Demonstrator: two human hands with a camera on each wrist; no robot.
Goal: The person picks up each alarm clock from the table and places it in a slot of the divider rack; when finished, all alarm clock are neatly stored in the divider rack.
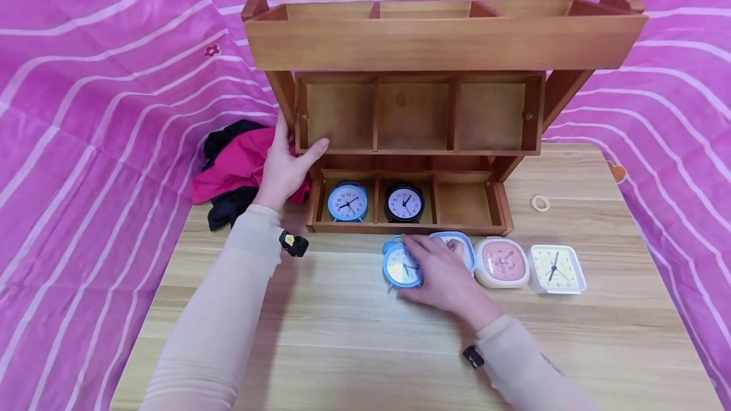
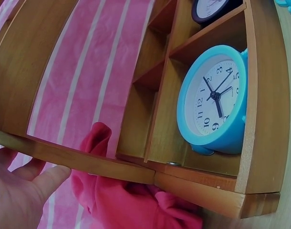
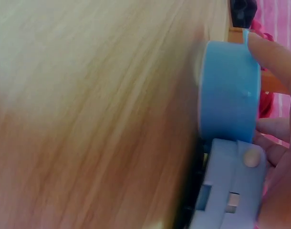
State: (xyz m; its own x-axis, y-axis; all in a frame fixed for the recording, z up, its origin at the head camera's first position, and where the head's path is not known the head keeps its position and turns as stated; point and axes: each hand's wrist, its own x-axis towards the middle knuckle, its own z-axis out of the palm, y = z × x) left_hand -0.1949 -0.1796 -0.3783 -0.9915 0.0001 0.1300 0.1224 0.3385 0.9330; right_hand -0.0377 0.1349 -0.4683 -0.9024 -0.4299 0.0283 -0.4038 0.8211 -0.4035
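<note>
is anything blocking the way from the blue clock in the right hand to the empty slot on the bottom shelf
Nothing visible does. The blue clock under the right hand lies on bare table just before the shelf, and the empty slot on the right is open-fronted.

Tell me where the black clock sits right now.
In the head view the black clock stands in the middle bottom compartment of the wooden shelf, right of the blue clock, with an empty compartment on its other side.
</note>
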